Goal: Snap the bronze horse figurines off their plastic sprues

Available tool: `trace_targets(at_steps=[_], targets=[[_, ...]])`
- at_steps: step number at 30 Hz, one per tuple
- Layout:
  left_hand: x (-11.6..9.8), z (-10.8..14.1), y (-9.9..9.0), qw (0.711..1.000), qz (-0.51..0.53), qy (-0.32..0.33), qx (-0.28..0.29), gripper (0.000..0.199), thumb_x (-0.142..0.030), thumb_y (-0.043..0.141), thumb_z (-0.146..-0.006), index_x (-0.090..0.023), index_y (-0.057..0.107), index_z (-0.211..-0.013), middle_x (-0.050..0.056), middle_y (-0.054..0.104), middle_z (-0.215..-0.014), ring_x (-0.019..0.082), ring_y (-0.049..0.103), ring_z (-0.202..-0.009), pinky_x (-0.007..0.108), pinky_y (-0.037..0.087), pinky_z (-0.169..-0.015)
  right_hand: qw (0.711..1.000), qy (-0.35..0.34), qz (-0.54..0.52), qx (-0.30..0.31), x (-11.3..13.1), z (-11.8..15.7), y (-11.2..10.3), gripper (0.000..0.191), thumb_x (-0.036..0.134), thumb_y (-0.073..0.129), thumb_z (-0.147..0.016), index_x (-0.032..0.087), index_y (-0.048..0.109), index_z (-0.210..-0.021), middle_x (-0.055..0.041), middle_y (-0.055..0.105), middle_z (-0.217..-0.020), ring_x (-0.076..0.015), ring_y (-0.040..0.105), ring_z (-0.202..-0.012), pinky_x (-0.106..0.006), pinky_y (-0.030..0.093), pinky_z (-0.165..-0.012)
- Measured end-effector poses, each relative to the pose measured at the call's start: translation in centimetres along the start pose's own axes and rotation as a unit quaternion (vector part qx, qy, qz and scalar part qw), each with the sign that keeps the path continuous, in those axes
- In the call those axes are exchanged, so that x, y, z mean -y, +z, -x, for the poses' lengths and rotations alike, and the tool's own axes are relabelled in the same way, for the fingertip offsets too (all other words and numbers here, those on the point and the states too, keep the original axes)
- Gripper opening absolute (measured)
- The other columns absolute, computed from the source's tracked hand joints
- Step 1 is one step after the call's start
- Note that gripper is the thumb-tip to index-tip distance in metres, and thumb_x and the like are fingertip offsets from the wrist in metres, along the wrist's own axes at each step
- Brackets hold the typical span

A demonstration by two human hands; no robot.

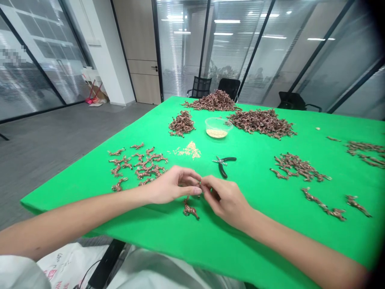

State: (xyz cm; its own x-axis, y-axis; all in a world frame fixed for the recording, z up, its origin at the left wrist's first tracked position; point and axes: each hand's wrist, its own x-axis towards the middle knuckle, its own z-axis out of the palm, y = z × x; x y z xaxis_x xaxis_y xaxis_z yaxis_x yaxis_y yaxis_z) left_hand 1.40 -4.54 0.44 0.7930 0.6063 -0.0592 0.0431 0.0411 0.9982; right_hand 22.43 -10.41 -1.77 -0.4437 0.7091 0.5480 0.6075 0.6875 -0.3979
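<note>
white printed sack (69, 267) nearest us; our left hand (173, 185) and right hand (224, 198) meet, pinching a small piece (200, 188), detail unclear; copper figurine (190, 210) lies just below on green cloth (264, 241), long axis slanting, nearer left hand.

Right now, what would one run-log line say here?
left hand and right hand | pinching: small copper piece | beside: black-handled pliers | surface: green tabletop
</note>
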Motion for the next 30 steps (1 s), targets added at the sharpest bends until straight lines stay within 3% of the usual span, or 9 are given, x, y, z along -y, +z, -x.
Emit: trace_targets(at_steps=[8,12,15,22,30], targets=[[0.3,0.1,0.1,0.999,-0.03,0.01,-0.012,0.039,-0.032,0.076,-0.085,-0.01,0.064,-0.116,0.012,0.076,-0.101,0.019,0.07,-0.09,0.029,0.051,-0.081,1.0,0.006,-0.002,0.019,0.2,0.0,-0.3,0.01,0.016,0.047,-0.1,0.019,0.055,-0.096,-0.0005,0.063,-0.076,-0.0116,0.052,-0.059,-0.025,0.035,-0.059],[0.0,0.3,0.1,0.992,-0.107,0.037,-0.052,0.042,-0.035,0.078,-0.083,-0.011,0.067,-0.116,0.011,0.076,-0.099,0.022,0.07,-0.092,0.031,0.054,-0.083,1.0,-0.002,0.008,0.017,0.0,0.1,-0.2,0.01,0.017,0.046,-0.101,0.018,0.056,-0.098,-0.0014,0.065,-0.078,-0.0125,0.056,-0.062,-0.025,0.036,-0.059],[-0.7,0.4,0.2,0.984,-0.165,0.025,-0.066,0.045,-0.039,0.077,-0.082,-0.01,0.071,-0.116,0.009,0.076,-0.092,0.02,0.068,-0.082,0.029,0.052,-0.075,0.999,-0.012,0.035,0.015,-0.1,0.3,0.0,0.012,0.017,0.045,-0.103,0.017,0.057,-0.101,-0.003,0.068,-0.082,-0.0133,0.06,-0.064,-0.025,0.037,-0.06],[-1.4,0.7,0.3,0.967,-0.246,0.004,-0.065,0.038,-0.047,0.075,-0.082,-0.013,0.081,-0.099,0.002,0.071,-0.074,0.014,0.052,-0.064,0.023,0.04,-0.059,0.991,-0.049,0.123,-0.008,0.0,0.3,0.3,0.021,0.018,0.042,-0.105,0.014,0.06,-0.098,-0.0045,0.071,-0.077,-0.0151,0.064,-0.06,-0.028,0.036,-0.056],[-1.0,0.8,0.2,0.963,-0.264,0.028,-0.046,0.039,-0.048,0.073,-0.085,-0.015,0.081,-0.103,0.004,0.073,-0.08,0.016,0.056,-0.069,0.024,0.043,-0.064,0.99,-0.047,0.13,-0.002,0.0,0.3,0.4,0.02,0.018,0.043,-0.105,0.015,0.061,-0.098,-0.0056,0.073,-0.08,-0.0161,0.067,-0.063,-0.029,0.038,-0.057]])
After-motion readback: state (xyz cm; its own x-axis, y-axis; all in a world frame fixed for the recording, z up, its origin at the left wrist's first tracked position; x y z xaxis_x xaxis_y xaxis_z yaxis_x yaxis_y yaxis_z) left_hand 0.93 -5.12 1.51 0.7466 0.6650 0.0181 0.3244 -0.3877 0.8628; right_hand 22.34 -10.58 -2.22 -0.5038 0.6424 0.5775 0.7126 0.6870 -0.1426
